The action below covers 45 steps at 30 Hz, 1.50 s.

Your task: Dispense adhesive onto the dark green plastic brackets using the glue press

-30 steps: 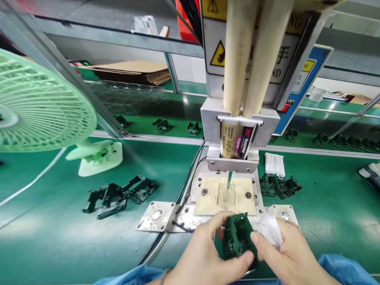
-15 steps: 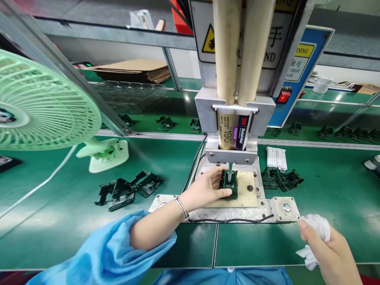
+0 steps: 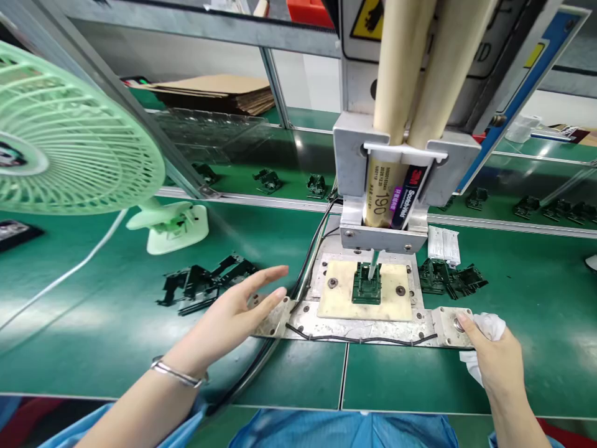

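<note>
A dark green part [image 3: 367,286] sits in the cream fixture plate [image 3: 339,294] under the nozzle of a glue dispenser [image 3: 395,199]. My left hand [image 3: 237,306] hovers flat, fingers stretched out and empty, over the left metal button plate [image 3: 273,317], beside a pile of black parts [image 3: 205,283]. My right hand [image 3: 494,358] grips a crumpled white cloth [image 3: 487,326], and its forefinger rests on the round button [image 3: 459,323] on the right metal plate.
A pale green fan [image 3: 69,149] stands at the left with its white cord. More black parts [image 3: 450,280] and a white packet [image 3: 444,244] lie right of the fixture. Black cables [image 3: 298,292] run along the base. Behind is a conveyor with several parts.
My left hand has let go of the green part and drawn back to the left plate. My right hand has moved up with the cloth onto the right button.
</note>
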Tool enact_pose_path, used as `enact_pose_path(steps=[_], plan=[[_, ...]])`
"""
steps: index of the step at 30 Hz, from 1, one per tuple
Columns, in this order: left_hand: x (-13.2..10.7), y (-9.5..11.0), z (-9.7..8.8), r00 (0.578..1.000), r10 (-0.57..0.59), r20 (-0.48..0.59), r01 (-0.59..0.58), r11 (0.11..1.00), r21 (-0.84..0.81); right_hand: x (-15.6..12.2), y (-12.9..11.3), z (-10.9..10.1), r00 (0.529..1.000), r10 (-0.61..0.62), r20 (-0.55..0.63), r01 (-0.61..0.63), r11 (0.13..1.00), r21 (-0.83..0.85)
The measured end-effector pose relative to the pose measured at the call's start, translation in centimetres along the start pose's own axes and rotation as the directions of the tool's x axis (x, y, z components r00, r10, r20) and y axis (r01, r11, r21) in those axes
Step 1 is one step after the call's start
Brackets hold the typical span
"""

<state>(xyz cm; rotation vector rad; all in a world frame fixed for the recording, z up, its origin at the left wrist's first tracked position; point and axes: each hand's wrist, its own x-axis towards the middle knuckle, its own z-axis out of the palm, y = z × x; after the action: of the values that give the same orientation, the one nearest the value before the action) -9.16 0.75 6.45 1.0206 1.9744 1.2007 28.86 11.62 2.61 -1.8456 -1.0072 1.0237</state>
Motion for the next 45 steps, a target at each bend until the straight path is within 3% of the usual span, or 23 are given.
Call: enact_pose_path(steps=[3,5,11,15,19,34,45], plan=[[-0.6,-2.3,-0.5,0.990,-0.111,0.087,0.118,0.989,-0.086,1.1,0.6,-0.1,0.997,0.077,0.006,-0.077,0.996,0.041],[-0.9,-3.1,-0.3,0.990,-0.136,0.035,0.140,0.977,-0.159,1.4,0.9,-0.3,0.997,0.078,-0.018,-0.077,0.996,0.034],[-1.2,-3.7,0.6,0.982,-0.182,0.051,0.189,0.935,-0.301,1.4,1.9,-0.4,0.996,0.070,-0.047,-0.068,0.997,0.039],[-1.4,-4.3,1.2,0.975,-0.219,-0.027,0.185,0.879,-0.440,1.6,2.9,-0.1,0.999,-0.004,-0.033,0.009,0.991,0.134],[-1.5,-4.6,1.4,0.971,-0.237,-0.019,0.194,0.837,-0.512,1.9,3.4,-0.1,0.998,-0.059,0.002,0.058,0.985,0.160],[-1.1,-4.7,1.6,0.957,-0.285,-0.053,0.211,0.811,-0.545,2.6,4.3,-0.1,0.991,-0.131,-0.019,0.132,0.968,0.215],[-1.1,-4.8,1.6,0.958,-0.280,-0.062,0.204,0.816,-0.541,2.2,3.6,0.3,0.998,-0.029,-0.064,0.044,0.968,0.246]])
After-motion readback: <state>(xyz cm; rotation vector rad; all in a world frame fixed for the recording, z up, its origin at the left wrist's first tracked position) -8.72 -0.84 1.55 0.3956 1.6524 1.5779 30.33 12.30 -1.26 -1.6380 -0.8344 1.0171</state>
